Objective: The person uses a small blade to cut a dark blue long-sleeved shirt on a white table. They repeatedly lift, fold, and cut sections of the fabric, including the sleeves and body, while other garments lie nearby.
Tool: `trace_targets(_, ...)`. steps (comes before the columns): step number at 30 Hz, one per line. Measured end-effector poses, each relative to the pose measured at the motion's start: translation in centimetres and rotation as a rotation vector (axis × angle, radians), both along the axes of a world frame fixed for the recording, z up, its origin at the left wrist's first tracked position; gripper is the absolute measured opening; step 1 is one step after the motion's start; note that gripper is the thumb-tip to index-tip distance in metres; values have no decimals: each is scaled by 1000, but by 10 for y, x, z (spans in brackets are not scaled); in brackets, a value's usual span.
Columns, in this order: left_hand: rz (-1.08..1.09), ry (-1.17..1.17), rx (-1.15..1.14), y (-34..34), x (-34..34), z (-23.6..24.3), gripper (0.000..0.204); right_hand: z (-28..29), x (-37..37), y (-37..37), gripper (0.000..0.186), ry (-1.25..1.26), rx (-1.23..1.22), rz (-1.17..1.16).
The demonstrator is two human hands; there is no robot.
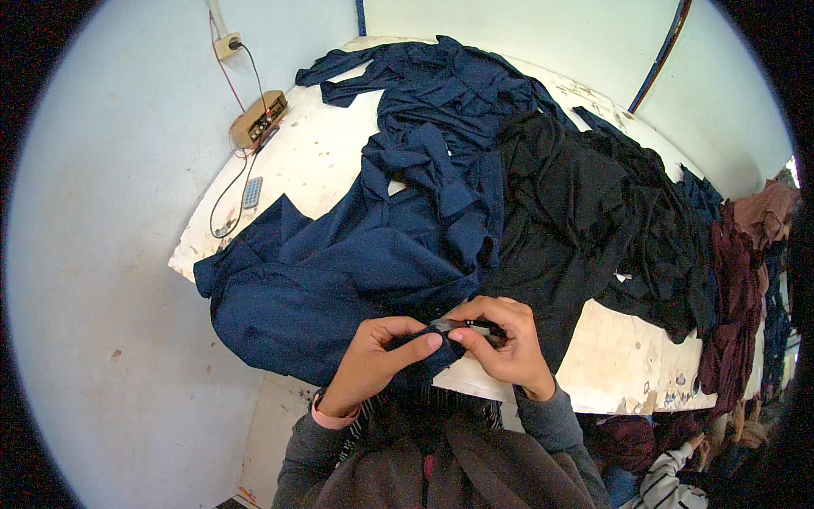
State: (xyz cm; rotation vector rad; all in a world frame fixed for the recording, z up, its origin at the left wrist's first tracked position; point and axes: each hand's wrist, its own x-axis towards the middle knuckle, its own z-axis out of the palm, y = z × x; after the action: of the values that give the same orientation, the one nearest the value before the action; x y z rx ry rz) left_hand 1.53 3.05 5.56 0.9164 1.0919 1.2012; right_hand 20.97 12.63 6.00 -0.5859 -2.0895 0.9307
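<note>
At the table's near edge my left hand (377, 365) pinches a piece of navy fabric (428, 356) between thumb and fingers. My right hand (500, 343) meets it there, closed on a small metal tool (475, 327) with a dark part, which looks like thread snips, against that same fabric. The tool's tip is partly hidden by the fingers. A large crumpled navy garment (331, 271) lies just beyond my hands, and black cloth (560, 195) is heaped to the right of it.
A white worktable (636, 356) carries more navy cloth (449, 76), a tan electrical box (259, 119) with cords and a small remote (252, 192). Walls border it left and behind. Maroon (725, 297) and brown cloth (759, 212) hangs at right. Another person's sleeve (661, 479) shows low right.
</note>
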Motion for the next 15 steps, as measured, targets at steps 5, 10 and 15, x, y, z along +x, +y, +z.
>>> trace_targets(5, 41, 150, 60, 2, -2, -3, 19, 6, -3, -1, 14, 13, 72, -64)
trace_targets(10, 54, 180, 45, -1, -5, -1, 19, 5, 0, -1, 19, -66, 238, -84)
trace_targets(15, 112, 250, 123, 0, -1, 3, 17, 5, -2, -3, 19, -21, 91, 3)
